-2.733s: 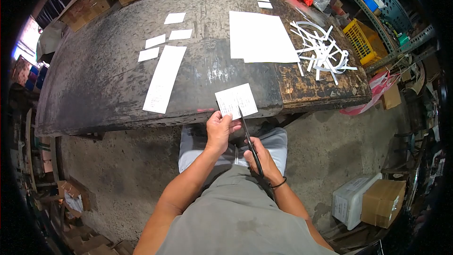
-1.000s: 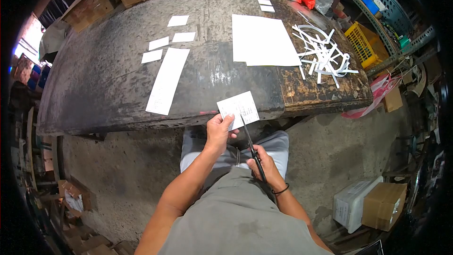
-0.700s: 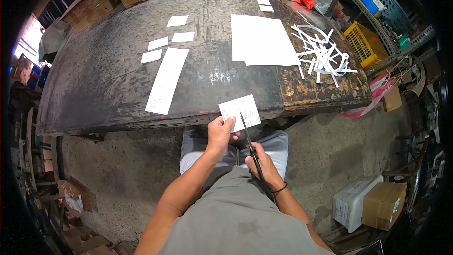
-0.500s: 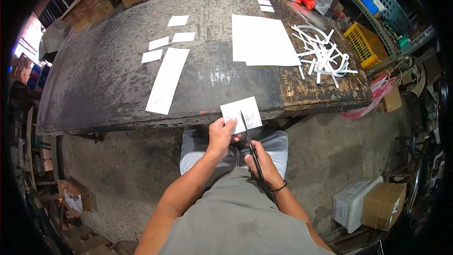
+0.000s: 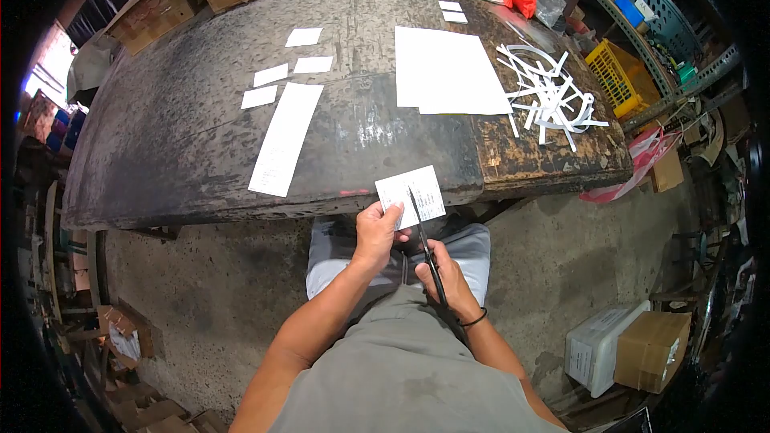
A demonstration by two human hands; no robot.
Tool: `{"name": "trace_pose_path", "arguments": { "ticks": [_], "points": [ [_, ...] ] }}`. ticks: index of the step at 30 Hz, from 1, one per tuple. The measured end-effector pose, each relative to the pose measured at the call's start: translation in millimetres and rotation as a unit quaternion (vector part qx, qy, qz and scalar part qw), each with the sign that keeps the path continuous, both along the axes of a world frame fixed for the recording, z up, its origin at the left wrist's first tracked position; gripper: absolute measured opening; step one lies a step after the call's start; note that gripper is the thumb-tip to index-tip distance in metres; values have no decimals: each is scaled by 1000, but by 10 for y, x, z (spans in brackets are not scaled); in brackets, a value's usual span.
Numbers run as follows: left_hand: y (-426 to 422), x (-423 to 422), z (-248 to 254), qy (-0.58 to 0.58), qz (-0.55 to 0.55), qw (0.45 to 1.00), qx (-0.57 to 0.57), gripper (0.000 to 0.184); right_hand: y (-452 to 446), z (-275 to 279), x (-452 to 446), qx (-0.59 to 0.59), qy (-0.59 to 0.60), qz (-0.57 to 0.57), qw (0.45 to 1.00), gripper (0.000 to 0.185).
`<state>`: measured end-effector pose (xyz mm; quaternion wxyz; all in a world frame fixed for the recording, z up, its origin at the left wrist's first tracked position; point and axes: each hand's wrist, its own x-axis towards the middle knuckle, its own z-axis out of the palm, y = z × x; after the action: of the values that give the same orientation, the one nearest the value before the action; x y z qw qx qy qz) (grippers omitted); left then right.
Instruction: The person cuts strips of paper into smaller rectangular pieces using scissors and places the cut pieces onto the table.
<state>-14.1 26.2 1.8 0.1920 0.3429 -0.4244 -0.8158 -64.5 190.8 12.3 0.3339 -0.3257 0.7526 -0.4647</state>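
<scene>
The left hand [image 5: 377, 232] pinches a printed paper [image 5: 395, 190] by its near left corner; the right hand [image 5: 449, 275] grips scissors [image 5: 424, 236], whose blades lie at the paper's middle. This paper seems not yet divided, small pieces [image 5: 271, 74] beyond look finished, and the long strip [image 5: 285, 140] seems left for cutting
</scene>
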Motion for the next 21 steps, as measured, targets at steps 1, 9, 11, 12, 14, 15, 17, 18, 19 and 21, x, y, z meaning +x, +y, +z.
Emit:
{"name": "trace_pose_path", "arguments": {
  "ticks": [1,9,11,12,14,15,17,18,19,21],
  "points": [
    [-2,-2,1,-5,0,1000,-1,22,-2,-11,0,0,0,0,1000,60],
    [-10,-12,11,-9,-1,1000,-2,22,-16,6,6,-22,17,-14,1000,62],
    [-12,-13,17,-6,-2,1000,-3,22,-15,-20,9,-25,20,-16,999,62],
    [-14,-16,18,-5,-2,1000,-4,22,-18,-29,7,-28,23,-18,999,62],
    [-11,-18,11,-5,-2,1000,1,22,-16,-15,3,-25,19,-18,999,62],
    [-10,-19,10,-4,-2,1000,0,22,-13,-7,1,-21,15,-17,1000,62],
    [-12,-22,12,-4,-2,1000,2,22,-12,3,-5,-16,14,-17,1000,62],
    [-11,-24,23,-4,-2,1000,1,22,-12,6,-7,-11,14,-16,1000,62],
    [-10,-26,39,-4,-1,1000,2,22,-13,-14,-10,-11,14,-16,1000,62],
    [-10,-29,41,-3,0,1000,1,21,-15,-80,-17,-44,64,-15,997,60]
  ]
}}
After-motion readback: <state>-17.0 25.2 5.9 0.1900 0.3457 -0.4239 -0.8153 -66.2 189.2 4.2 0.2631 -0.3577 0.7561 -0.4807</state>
